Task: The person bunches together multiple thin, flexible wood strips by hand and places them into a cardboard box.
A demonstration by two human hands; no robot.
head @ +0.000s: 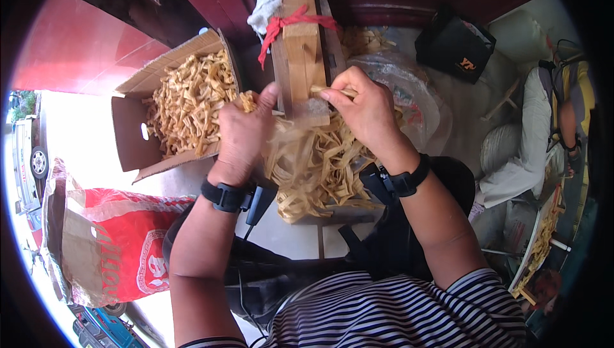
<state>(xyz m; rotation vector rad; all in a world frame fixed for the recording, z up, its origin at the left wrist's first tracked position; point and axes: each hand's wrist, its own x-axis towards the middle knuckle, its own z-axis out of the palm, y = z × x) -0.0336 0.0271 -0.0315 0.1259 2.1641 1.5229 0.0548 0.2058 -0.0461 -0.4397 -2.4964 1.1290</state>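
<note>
My left hand (244, 132) is curled with its thumb up, slightly blurred, beside the right edge of a cardboard box (132, 132). Yellowish pieces (248, 101) show in its grasp. Between the thumb and fingers of my right hand (367, 108) is a short tan strip (337, 91), in front of a wooden block stand (300, 72). A red cloth strip (300, 18) is tied around this stand. Below and between my hands lies a heap of loose, flat tan strips (331, 166), resembling tofu skin. Many short knotted pieces (196, 103) fill the box.
A red and white woven sack (124, 247) stands at the left. Behind my right hand lies clear plastic sheeting (427, 89), with a black bag (453, 46) beyond it. At the far right another person's arm (568, 122) appears near a tray of strips (537, 252).
</note>
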